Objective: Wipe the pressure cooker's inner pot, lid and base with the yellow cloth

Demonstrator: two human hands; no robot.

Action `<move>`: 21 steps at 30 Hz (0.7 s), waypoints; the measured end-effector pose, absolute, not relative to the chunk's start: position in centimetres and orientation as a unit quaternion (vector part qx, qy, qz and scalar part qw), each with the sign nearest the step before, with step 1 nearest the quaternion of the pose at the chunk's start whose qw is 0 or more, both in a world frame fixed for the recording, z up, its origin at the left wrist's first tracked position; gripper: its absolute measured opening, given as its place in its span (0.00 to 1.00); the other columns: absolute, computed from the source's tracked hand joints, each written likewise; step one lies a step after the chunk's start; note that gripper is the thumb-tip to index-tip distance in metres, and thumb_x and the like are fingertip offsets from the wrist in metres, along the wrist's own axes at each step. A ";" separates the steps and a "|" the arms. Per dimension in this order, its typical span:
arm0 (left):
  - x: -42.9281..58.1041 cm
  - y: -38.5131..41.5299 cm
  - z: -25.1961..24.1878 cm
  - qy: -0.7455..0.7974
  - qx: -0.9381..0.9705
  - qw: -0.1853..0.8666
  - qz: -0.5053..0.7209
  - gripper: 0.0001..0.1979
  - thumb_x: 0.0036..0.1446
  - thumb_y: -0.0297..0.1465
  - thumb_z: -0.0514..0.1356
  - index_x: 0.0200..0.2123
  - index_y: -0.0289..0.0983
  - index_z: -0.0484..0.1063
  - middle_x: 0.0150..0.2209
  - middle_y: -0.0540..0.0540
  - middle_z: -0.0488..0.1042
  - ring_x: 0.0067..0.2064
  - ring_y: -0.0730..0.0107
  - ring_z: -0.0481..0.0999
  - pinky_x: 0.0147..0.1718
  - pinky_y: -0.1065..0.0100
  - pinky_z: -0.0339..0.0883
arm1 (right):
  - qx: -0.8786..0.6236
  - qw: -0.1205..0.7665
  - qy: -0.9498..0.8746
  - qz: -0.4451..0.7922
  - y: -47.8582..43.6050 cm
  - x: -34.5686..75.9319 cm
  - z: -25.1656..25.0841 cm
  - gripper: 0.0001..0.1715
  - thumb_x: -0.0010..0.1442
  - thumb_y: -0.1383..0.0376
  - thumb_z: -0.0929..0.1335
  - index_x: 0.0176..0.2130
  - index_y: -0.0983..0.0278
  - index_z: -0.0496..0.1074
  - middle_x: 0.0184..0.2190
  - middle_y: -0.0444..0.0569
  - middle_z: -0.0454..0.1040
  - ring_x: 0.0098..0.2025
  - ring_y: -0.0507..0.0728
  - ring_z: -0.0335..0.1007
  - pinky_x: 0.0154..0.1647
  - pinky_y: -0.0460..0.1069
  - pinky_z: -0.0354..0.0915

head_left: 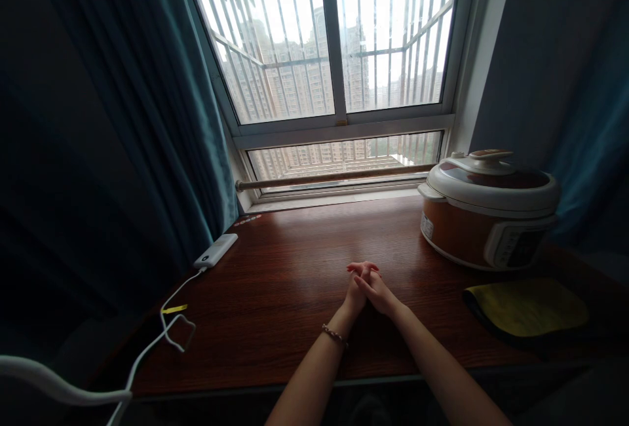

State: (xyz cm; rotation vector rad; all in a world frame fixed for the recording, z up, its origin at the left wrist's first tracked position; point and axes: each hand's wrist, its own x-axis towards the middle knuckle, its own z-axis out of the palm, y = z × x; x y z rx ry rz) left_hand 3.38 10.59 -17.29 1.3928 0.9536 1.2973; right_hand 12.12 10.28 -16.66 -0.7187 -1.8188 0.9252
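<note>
My left hand [356,292] and my right hand [378,290] are clasped together over the middle of the wooden table [295,321]. Their fingers are interlaced and closed, and I see no object between them. A beaded bracelet [334,334] circles my left wrist. The nearest thing on my right side is a yellow cloth-like piece with a dark edge [531,308], lying flat and apart from my hands.
An orange and white electric cooker [459,229] with its lid on stands at the back right. At the left lies a white power bank [216,251] with a white cable [147,350] plugged in. Blue curtain [196,151] and a barred window [339,52] border the table.
</note>
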 end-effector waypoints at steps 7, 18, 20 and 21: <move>3.4 10.8 -17.6 0.390 0.571 0.491 0.530 0.21 0.56 0.47 0.47 0.31 0.35 0.68 0.28 0.45 0.71 0.31 0.66 0.71 0.32 0.65 0.65 | -0.290 0.469 -0.743 0.380 10.1 12.1 -16.6 0.23 0.61 0.54 0.60 0.51 0.63 0.65 0.48 0.53 0.69 0.51 0.59 0.64 0.53 0.56 0.60; 3.4 10.3 -16.8 0.399 0.583 0.472 0.527 0.20 0.57 0.44 0.46 0.30 0.36 0.68 0.27 0.45 0.71 0.30 0.66 0.70 0.32 0.64 0.65 | -0.291 0.467 -0.739 0.388 10.2 12.1 -16.6 0.24 0.61 0.54 0.60 0.51 0.64 0.65 0.47 0.53 0.69 0.50 0.58 0.64 0.54 0.55 0.60; 3.4 10.3 -16.8 0.403 0.583 0.467 0.529 0.19 0.57 0.44 0.46 0.28 0.36 0.68 0.26 0.44 0.70 0.30 0.65 0.69 0.31 0.65 0.64 | -0.292 0.469 -0.736 0.390 10.1 12.1 -16.6 0.24 0.61 0.53 0.60 0.51 0.63 0.65 0.47 0.53 0.69 0.50 0.59 0.64 0.53 0.55 0.60; 3.4 10.3 -16.8 0.404 0.583 0.465 0.529 0.19 0.57 0.43 0.46 0.28 0.36 0.68 0.26 0.44 0.70 0.30 0.65 0.69 0.31 0.65 0.64 | -0.292 0.470 -0.735 0.391 10.1 12.0 -16.6 0.24 0.60 0.53 0.60 0.51 0.63 0.65 0.47 0.53 0.69 0.51 0.59 0.64 0.53 0.55 0.60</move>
